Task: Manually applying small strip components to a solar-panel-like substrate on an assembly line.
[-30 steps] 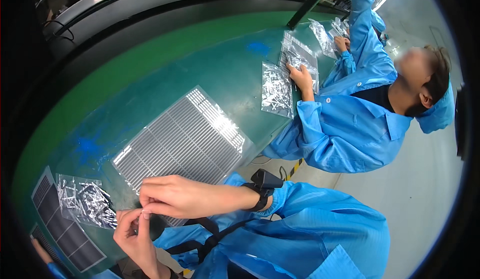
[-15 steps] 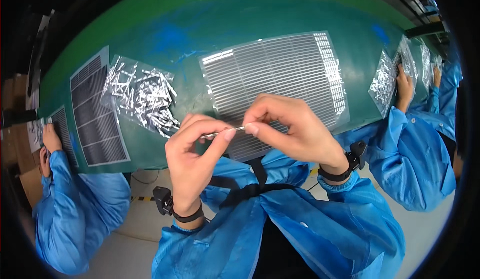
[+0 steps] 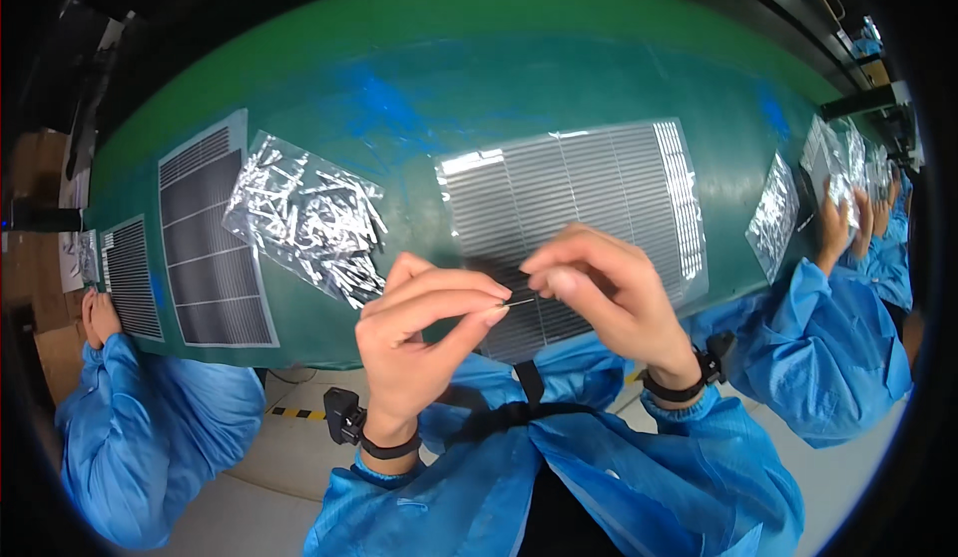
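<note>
Above the green bench's near edge, the left hand pinches a thin metallic piece; the right hand curls beside it, its grip unclear.

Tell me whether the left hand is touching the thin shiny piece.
Touching: the head view shows the left hand pinching one end of the thin shiny piece between thumb and forefinger, the rest sticking out.

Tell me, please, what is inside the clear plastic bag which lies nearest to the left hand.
The clear plastic bag has many small, slender, shiny silvery pieces, lying in different directions. Where they overlap, the lower ones are covered and cannot be seen.
</note>
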Motion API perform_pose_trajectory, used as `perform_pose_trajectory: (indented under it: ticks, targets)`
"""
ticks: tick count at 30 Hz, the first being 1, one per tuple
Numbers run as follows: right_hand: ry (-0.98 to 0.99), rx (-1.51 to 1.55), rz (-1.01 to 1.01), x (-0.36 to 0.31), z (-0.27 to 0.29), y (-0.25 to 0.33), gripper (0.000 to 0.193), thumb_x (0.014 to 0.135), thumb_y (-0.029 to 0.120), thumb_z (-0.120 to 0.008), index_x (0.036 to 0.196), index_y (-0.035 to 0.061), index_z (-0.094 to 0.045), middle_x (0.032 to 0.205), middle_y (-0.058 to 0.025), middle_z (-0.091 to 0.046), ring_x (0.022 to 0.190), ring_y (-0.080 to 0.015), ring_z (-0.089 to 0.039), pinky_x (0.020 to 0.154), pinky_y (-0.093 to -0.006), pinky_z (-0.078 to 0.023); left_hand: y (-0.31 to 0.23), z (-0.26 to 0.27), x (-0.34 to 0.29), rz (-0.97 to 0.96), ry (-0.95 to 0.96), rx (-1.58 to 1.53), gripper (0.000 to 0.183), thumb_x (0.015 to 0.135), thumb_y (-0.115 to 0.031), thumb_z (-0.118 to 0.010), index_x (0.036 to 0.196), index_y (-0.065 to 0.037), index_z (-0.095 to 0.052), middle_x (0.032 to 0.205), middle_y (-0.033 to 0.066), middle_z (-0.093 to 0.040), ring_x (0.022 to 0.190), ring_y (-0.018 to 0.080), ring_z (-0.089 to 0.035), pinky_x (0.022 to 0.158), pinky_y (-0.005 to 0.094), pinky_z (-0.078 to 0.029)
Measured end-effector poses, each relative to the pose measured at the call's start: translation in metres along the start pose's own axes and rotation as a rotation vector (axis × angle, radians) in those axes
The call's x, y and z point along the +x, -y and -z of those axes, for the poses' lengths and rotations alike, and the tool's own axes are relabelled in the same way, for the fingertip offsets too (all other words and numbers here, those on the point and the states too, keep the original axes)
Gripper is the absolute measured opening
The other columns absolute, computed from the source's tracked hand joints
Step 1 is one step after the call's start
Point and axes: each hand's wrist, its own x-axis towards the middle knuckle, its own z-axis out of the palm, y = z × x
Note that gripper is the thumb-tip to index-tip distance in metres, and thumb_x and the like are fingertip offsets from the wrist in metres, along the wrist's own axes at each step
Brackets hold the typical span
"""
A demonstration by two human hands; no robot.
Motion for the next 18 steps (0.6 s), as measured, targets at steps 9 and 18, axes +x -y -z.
perform_pose_trajectory:
  ticks: [9, 18]
  targets:
    - [-0.014, -0.263, 0.254, 0.014, 0.041, 0.027, 0.011, 0.088, -0.003, -0.074, 0.094, -0.0001, -0.066, 0.088, -0.0106, -0.067, 0.079, -0.0209, -0.064, 0.068, -0.0323, -0.051, -0.016, 0.022, 0.019, 0.023, 0.037, -0.054, 0.007, 0.075, -0.012, -0.085, 0.078, -0.006, -0.082, 0.085, 0.0070, -0.080, 0.081, 0.0148, -0.058, 0.074, 0.0312, -0.038]
    - [-0.210, 0.008, -0.346, 0.039, 0.053, -0.007, 0.007, 0.104, 0.008, -0.062, 0.101, 0.0014, -0.062, 0.088, -0.0003, -0.066, 0.082, -0.0063, -0.062, 0.072, -0.0210, -0.049, 0.046, 0.030, 0.081, -0.022, -0.085, 0.925, 0.028, 0.091, 0.000, -0.069, 0.119, -0.002, -0.074, 0.130, 0.0129, -0.070, 0.120, 0.0329, -0.064, 0.104, 0.0436, -0.047]
